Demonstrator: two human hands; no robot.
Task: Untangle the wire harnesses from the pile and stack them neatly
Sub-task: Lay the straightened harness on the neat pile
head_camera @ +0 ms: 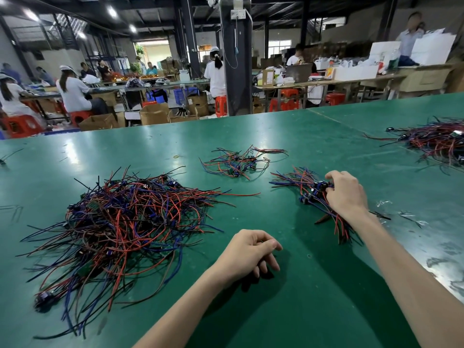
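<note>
Worktop [313, 136]: green and glossy, filling the lower view from the near edge to the far edge. A seam runs across its far right part.

Tangled pile [130, 217]: the largest heap of wire harnesses, made of red, blue and black leads with small green boards and dark parts caught among them. It lies on the left half of the worktop, and loose ends trail toward the near-left corner.

Far pile [437, 141]: a second knotted heap of the same wires, at the right edge beyond the seam and partly cut off by the frame.

Sorted bundle [303, 184]: harnesses laid roughly side by side right of centre. Their blue connectors are gathered together, with the leads fanning toward the far left and toward the near edge under the forearm.

Small cluster [238, 163]: a few loosely crossed harnesses around the middle of the worktop, nearer the far edge than the bundle and apart from both it and the tangled pile.

Right hand [345, 194]: palm down on the sorted bundle, with fingertips curled in and pinching the gathered connectors.

Left hand [248, 254]: rests on bare worktop near the near edge, between the tangled pile and the bundle. Its fingers are loosely curled with nothing visibly in them.

Rubber band [177, 156]: a small yellow loop lying flat, just left of the small cluster.
</note>
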